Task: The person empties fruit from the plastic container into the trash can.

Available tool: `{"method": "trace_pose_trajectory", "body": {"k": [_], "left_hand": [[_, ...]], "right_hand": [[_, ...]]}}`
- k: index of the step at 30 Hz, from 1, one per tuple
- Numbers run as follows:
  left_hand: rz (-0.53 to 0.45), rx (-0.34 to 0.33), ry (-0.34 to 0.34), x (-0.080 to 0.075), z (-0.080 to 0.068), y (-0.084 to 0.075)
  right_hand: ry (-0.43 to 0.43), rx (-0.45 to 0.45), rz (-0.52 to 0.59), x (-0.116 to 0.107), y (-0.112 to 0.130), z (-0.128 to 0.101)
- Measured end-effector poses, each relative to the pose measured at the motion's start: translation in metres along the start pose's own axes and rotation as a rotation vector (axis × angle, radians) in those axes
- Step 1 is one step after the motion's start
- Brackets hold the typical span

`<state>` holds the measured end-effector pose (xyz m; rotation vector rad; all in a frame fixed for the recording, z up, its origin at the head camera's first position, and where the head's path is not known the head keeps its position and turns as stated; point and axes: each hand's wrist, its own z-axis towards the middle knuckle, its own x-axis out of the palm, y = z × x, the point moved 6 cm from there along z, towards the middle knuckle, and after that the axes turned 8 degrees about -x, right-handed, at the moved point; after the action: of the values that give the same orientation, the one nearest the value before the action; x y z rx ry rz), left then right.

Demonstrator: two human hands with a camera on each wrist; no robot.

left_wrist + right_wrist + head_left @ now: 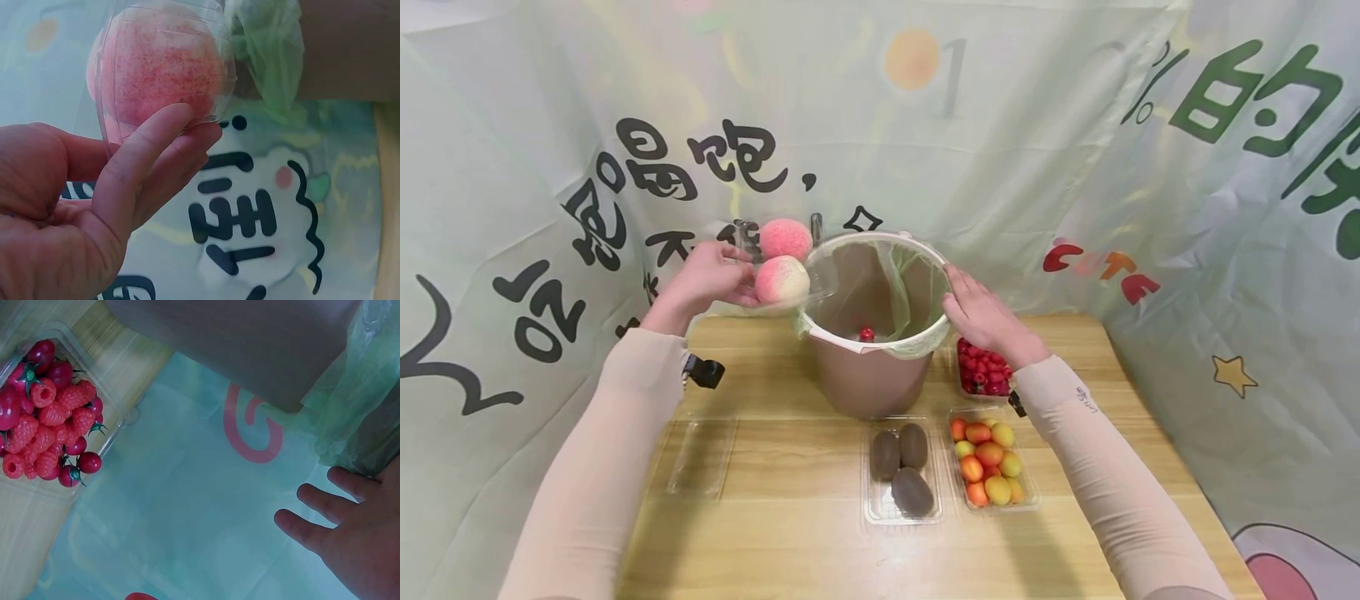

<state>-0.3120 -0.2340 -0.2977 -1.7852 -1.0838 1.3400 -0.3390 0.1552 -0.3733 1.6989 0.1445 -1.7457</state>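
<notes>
The right hand point(981, 315) covers part of the bin point(871, 379) rim, and whether it presses the rim or only lies beside it cannot be told. In the right wrist view the palm runs off the lower edge and the thumb is out of sight. Just below that hand, its wrist hides part of the berry tray point(983, 372). In the left wrist view the left hand point(94, 212) is cut by the bottom edge, and its fingers point(144, 162) hide the lower side of the peach box point(165, 62).

Wooden table point(790, 533), bin point(871, 379), fruit trays point(947, 467), empty tray point(700, 457)
</notes>
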Motion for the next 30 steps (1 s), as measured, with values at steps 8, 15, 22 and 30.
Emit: {"method": "trace_pose_trajectory", "body": {"k": [8,15,22,30], "left_hand": [[-0.043,0.005,0.011,0.020,0.011,-0.020],[-0.054,0.021,-0.001,0.037,0.018,-0.030],[-0.046,0.042,-0.057,0.050,0.022,-0.037],[-0.005,0.101,-0.159,0.059,0.030,-0.041]], "right_hand": [[0.000,0.003,0.000,0.000,0.002,-0.001],[-0.006,0.007,0.002,-0.001,0.001,-0.001],[0.003,0.009,-0.019,0.001,-0.001,0.000],[0.006,0.017,-0.021,0.000,0.000,-0.001]]}}
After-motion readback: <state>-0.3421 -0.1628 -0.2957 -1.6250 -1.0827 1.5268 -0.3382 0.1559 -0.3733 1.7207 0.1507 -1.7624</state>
